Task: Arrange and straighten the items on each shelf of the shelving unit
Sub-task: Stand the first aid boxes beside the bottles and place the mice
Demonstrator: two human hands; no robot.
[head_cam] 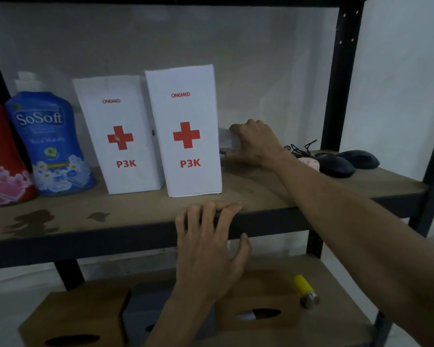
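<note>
The right hand (254,142) was seen at centre right of the frame, extended deep over the upper shelf board (140,216). Its fingers were curled over the top of a small white object (225,140) and its thumb was set low against it, so that the object was clasped. What the object was could not be told, most of it being hidden by the hand. It stood just right of, and behind, the right-hand ONEMED P3K first-aid box (186,131), which was set upright and slightly forward of a second P3K box (118,136) close on its left. Further left, a blue SoSoft refill pouch (49,144) and a red pouch (3,156) were stood side by side. At the right end of the board, dark computer mice (336,165) were laid with tangled black cable (301,149) behind them.

The left hand (211,246) was placed at lower centre, its four fingers hooked over the dark front beam (85,242) and its thumb spread apart below. On the lower shelf (336,279), brown tissue boxes (263,304), a grey box (145,306) and a yellow cylinder (305,289) with a metal end were seen
</note>
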